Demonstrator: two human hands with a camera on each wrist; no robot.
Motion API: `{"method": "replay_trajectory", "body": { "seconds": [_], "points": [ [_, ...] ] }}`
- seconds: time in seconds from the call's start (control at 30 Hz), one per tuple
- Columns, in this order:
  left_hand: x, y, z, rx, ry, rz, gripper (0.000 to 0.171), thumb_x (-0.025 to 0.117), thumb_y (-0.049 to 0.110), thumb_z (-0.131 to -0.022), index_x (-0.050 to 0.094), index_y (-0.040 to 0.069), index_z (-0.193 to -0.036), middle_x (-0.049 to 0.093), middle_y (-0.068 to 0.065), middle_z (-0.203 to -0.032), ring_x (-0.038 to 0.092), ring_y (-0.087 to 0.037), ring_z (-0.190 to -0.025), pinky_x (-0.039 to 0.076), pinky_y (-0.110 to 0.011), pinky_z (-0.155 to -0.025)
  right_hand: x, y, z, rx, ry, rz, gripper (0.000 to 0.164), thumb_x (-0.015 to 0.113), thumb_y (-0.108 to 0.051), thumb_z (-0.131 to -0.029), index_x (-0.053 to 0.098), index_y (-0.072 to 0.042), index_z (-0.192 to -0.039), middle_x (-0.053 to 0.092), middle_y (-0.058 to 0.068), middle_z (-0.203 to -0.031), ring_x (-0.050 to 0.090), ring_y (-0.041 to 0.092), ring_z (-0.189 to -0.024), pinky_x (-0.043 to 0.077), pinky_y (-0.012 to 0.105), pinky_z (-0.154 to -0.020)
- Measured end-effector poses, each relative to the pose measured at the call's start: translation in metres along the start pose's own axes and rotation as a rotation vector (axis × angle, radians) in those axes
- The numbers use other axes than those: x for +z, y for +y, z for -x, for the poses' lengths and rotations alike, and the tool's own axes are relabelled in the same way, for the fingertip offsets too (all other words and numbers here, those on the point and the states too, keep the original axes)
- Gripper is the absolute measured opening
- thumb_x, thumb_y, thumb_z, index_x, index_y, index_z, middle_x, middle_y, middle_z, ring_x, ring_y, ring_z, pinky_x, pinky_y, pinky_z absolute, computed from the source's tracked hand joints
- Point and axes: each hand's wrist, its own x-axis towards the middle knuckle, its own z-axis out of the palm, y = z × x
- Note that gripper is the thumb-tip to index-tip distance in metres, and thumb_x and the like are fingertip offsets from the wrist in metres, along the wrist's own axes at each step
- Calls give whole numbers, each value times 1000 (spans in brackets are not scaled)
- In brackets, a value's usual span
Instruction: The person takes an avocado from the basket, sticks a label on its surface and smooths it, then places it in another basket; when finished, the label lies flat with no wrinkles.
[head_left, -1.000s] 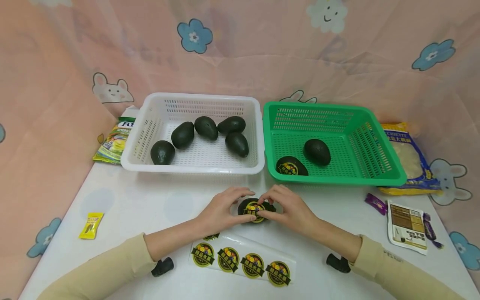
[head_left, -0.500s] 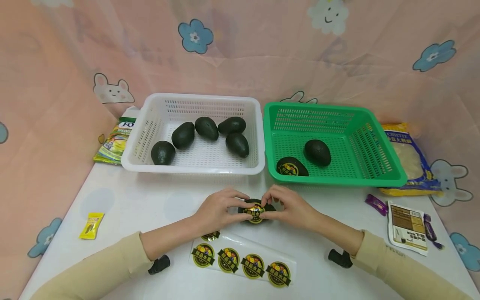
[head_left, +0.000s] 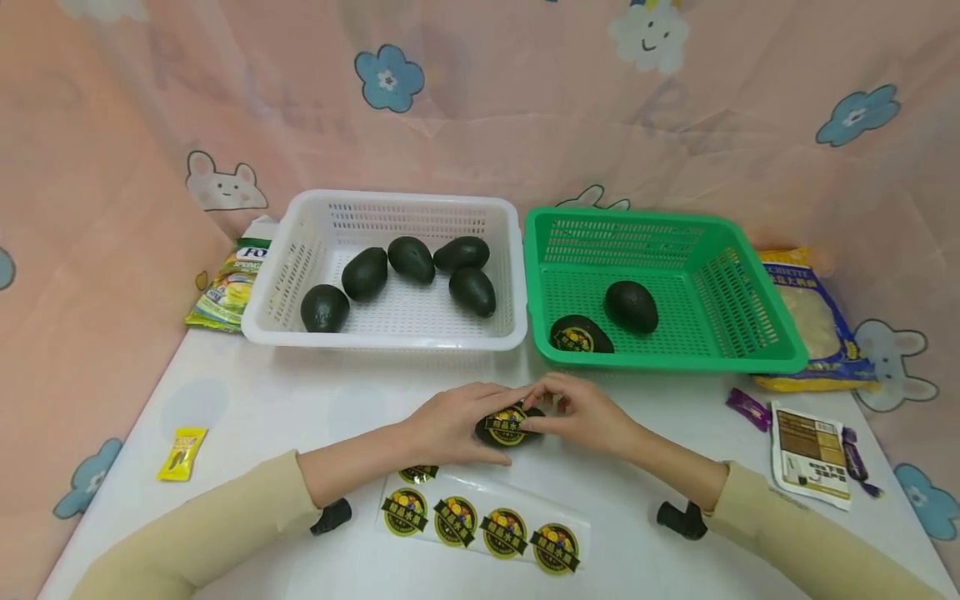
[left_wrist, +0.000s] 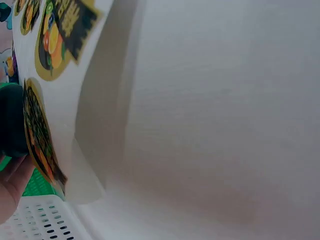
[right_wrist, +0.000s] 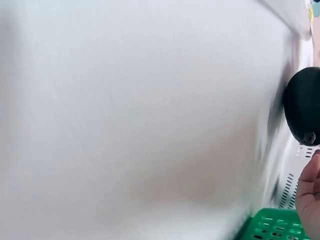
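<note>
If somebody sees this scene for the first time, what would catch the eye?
The bright green basket at the back right would probably draw the eye first, with two avocados in it, beside the white basket holding five avocados. Then, in front, come the left hand and right hand at a dark avocado with a gold-edged sticker. Nearer the viewer, a sheet of matching stickers lies on the table.

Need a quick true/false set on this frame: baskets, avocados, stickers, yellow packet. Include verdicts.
1. Five avocados lie in the white basket. True.
2. Both avocados in the green basket show a sticker. False: in the green basket, only the nearer avocado shows one.
3. A round sticker is on the avocado between the hands. True.
4. The sticker sheet lies inside the white basket. False: the sticker sheet is on the table.
5. The yellow packet lies left of both baskets. True.
</note>
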Motion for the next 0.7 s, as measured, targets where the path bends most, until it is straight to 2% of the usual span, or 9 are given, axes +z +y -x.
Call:
{"method": "replay_trajectory", "body": {
  "seconds": [0.1, 0.2, 0.3, 0.37, 0.43, 0.53, 0.63, 0.7],
  "points": [
    [1, 1, -4, -35, -23, 13, 73, 83, 35, -78, 52, 15, -141, 59, 0, -132, 54, -14, -121, 44, -31, -100, -6, -2, 10, 207, 56, -252, 30, 74, -23, -89, 66, -7, -113, 67, 4, -102, 62, 13, -89, 52, 28, -74],
    [-3, 3, -6, -41, -18, 69, 64, 84, 33, -76, 60, 12, -132, 61, 1, -127, 55, -13, -118, 44, -28, -100, -15, -6, 21, 396, 181, -585, 41, 68, -20, -94, 56, 3, -126, 68, 7, -111, 64, 11, -97, 52, 25, -80],
    [-17, 10, -18, -5, -14, 131, 63, 86, 33, -74, 62, 13, -129, 63, 3, -125, 56, -9, -114, 45, -25, -97, -25, -10, 25, 485, 327, -876, 36, 63, -18, -97, 52, 4, -123, 70, 3, -106, 64, 6, -96, 51, 17, -78],
    [-35, 17, -38, 43, -6, 144, 63, 87, 34, -73, 63, 13, -128, 64, 2, -124, 57, -8, -113, 45, -24, -95, -30, -11, 27, 510, 392, -1008, 24, 60, -16, -98, 55, 2, -114, 70, 0, -98, 64, 3, -89, 50, 12, -73],
    [-55, 23, -66, 80, -6, 134, 64, 87, 36, -73, 63, 13, -127, 64, 2, -123, 57, -8, -112, 44, -22, -94, -33, -12, 28, 520, 414, -1072, 15, 58, -15, -99, 57, -3, -108, 69, -2, -95, 63, 2, -85, 49, 10, -70],
    [-80, 23, -115, 93, -13, 100, 63, 86, 37, -74, 63, 12, -126, 64, 0, -122, 56, -9, -110, 44, -20, -90, -34, -11, 28, 533, 409, -1082, 10, 57, -16, -100, 60, -7, -104, 69, -3, -95, 62, 2, -85, 49, 11, -70],
    [-90, 14, -158, 30, -54, 65, 62, 84, 37, -77, 62, 11, -128, 63, 1, -123, 55, -10, -110, 44, -20, -89, -31, -8, 28, 533, 393, -1051, 14, 58, -18, -100, 61, -7, -108, 71, -3, -98, 63, 3, -90, 49, 11, -72],
    [-89, 6, -179, -22, -100, 12, 61, 82, 37, -79, 61, 11, -130, 63, 0, -124, 55, -12, -111, 43, -22, -92, -30, -8, 29, 529, 390, -1041, 16, 59, -19, -99, 61, -6, -109, 71, -2, -98, 63, 3, -92, 49, 12, -73]
  ]
}}
